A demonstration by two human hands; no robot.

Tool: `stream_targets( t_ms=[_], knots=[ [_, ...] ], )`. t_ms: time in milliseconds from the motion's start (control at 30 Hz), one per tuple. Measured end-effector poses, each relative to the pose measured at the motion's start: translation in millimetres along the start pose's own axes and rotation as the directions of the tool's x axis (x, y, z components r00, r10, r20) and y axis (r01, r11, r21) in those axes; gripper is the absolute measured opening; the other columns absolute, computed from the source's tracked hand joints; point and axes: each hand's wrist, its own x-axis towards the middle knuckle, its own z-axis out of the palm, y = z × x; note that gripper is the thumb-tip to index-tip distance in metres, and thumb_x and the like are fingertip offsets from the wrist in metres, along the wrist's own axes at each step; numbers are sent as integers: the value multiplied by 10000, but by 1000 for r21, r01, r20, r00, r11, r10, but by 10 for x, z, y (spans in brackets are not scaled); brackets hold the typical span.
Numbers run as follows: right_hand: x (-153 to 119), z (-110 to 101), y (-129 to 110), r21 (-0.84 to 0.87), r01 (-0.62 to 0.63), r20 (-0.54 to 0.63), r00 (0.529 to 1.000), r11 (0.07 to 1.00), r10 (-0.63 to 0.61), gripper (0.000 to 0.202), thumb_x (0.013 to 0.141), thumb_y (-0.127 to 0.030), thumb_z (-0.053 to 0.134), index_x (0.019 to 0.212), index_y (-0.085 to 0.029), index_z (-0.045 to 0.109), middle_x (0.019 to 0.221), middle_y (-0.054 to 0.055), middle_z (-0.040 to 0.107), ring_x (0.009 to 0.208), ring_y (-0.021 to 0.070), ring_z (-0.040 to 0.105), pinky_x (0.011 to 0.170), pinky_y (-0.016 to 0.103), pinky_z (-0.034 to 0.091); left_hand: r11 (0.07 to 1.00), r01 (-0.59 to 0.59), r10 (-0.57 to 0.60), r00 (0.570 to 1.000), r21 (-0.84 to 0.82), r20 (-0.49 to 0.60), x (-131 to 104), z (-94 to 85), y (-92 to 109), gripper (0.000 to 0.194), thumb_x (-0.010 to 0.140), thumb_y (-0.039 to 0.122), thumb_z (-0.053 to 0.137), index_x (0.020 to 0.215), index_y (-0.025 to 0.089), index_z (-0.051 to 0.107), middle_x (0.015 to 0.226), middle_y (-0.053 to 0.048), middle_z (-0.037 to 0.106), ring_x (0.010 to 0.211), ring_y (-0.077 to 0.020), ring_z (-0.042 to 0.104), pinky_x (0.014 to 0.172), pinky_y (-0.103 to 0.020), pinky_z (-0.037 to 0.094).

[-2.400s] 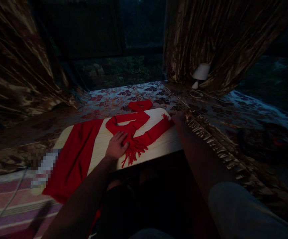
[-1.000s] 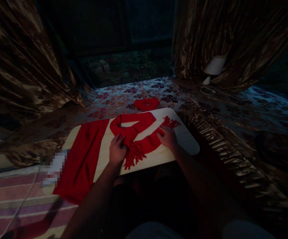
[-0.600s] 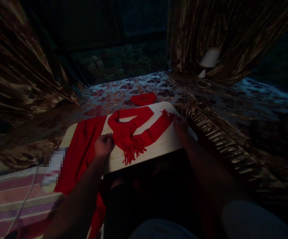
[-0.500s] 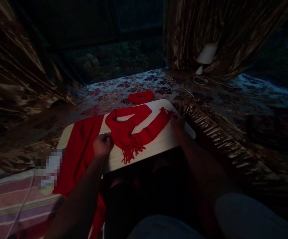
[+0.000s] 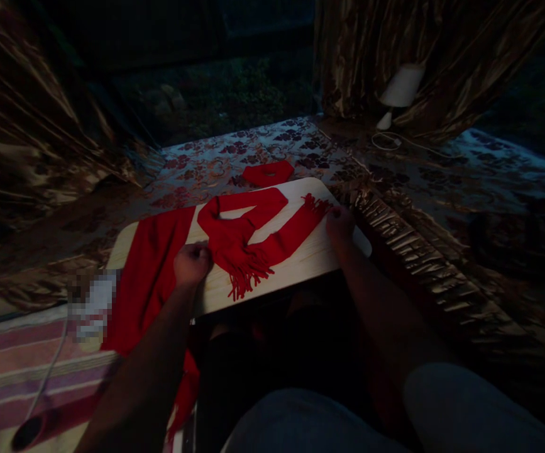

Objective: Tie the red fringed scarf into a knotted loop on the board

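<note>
Taking the clock face as laid over the pale wooden board (image 5: 306,259), with twelve toward the window, a striped cloth (image 5: 12,352) spreads out at about eight o'clock, where a patch is blurred past telling. A wide red cloth (image 5: 144,270) covers the board's left end, around nine, and drops over its near edge. The left hand (image 5: 191,264) comes next, on the eight o'clock side of the centre, curled narrow, knuckles up, its fingertips at the left edge of a fringed red scarf (image 5: 234,236); I cannot tell whether cloth is pinched in it. The scarf lies bent back on itself across the middle of the board, one fringe toward six, the other toward two. A smaller red piece (image 5: 276,170) sits just past the board's edge, near twelve. The right hand (image 5: 341,226), at about three, is likewise curled beside the scarf's edge near the upper fringe; its grip is hidden too. As I judge it, an uneven pull between the hands could skew or bunch the bend, a sleeve or forearm brushing the red cloth could drag it off the board, and such poor light could let crooked edges or tangled fringe go unnoticed.
</note>
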Motion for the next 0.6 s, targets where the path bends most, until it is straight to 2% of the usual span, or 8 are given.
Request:
stream_targets(
  t_ms=[133, 400, 600],
  knots=[
    [47, 19, 48, -17, 38, 26, 999, 999, -38, 203, 754, -176, 495, 851, -167, 673, 888, 101, 712, 840, 227, 618, 895, 380, 490, 1000, -14, 15, 999, 6, -29, -7, 13, 6, 333, 810, 371, 546, 932, 151, 764, 983, -124, 761, 926, -263, 687, 848, -329, 512],
    [36, -7, -2, -33, 53, 39, 998, 998, -51, 200, 760, -178, 490, 853, -147, 664, 880, 106, 684, 823, 211, 590, 890, 401, 481, 1000, 1, -1, 1000, -10, -5, -3, 23, -6, 290, 812, 375, 575, 866, 153, 753, 880, -95, 753, 816, -219, 668, 740, -284, 484],
    [32, -22, -37, -21, 38, 34, 999, 999, -37, 192, 734, -158, 502, 825, -146, 670, 834, 90, 682, 790, 207, 583, 878, 395, 487, 990, 100, -104, 994, -101, -31, 8, 26, -17, 333, 845, 418, 568, 902, 141, 744, 872, -94, 759, 794, -204, 670, 697, -269, 471]
  ],
)
